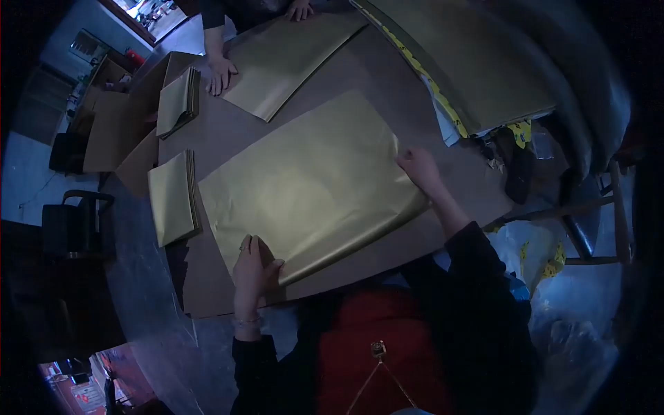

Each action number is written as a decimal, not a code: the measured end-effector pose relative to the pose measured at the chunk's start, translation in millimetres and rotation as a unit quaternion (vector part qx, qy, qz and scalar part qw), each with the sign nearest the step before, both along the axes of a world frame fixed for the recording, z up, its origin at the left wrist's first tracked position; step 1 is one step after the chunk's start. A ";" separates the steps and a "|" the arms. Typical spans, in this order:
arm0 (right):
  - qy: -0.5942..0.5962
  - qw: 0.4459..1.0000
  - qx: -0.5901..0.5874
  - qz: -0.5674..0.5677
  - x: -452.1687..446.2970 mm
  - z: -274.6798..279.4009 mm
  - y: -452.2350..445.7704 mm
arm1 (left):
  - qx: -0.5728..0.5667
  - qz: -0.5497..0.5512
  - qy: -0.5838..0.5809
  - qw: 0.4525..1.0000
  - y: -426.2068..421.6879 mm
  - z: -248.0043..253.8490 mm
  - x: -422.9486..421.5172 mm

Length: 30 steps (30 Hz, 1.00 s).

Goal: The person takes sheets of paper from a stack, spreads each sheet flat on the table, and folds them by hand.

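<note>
A large gold sheet [304, 173], possibly paper or foil, lies in front of me on the brown cardboard-covered table. Its near edge curls up in a rounded fold between my hands. My left hand [253, 275] is closed at the near left corner, fingers bent over the sheet and thumb beside the curled edge. At the right edge, my right hand [419, 170] is closed on the sheet, where it creases. Both wrists come in from the near side. To the left of the sheet lies a folded gold stack [173, 199].
Across the table, a co-worker's hand [220, 75] presses on another gold sheet [290, 59]. A second folded stack [178, 104] sits by an open cardboard box [142, 155]. A large pile of gold sheets [484, 69] with yellow-edged wrapping stands at the right.
</note>
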State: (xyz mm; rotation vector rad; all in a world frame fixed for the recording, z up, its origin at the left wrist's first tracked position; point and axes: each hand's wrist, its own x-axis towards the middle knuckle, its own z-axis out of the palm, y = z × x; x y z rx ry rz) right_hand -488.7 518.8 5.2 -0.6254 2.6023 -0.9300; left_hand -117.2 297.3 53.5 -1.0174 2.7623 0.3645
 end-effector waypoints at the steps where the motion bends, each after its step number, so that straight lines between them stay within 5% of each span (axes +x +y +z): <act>1: 0.016 1.000 -0.001 0.010 -0.9 -1.5 -0.9 | 0.001 -0.017 -0.002 1.000 6.0 17.0 -8.7; 11: 0.057 0.997 0.059 0.009 6.2 9.6 -2.3 | -0.024 -0.041 0.002 0.999 3.4 13.0 -13.7; 16: 0.083 0.975 0.200 -0.044 18.3 46.9 -6.2 | -0.024 -0.032 -0.021 0.999 9.2 23.1 -19.5; 19: 0.189 0.972 0.131 -0.056 38.1 46.0 -12.1 | -0.039 -0.046 -0.010 0.998 9.7 20.2 -16.8; 22: 0.229 0.966 -0.087 0.080 85.0 34.1 -39.5 | -0.020 -0.066 0.030 0.997 7.8 17.0 -14.4; 30: 0.258 0.884 -0.080 0.381 235.5 5.9 -132.2 | -0.005 -0.019 -0.021 1.000 12.8 25.0 -23.0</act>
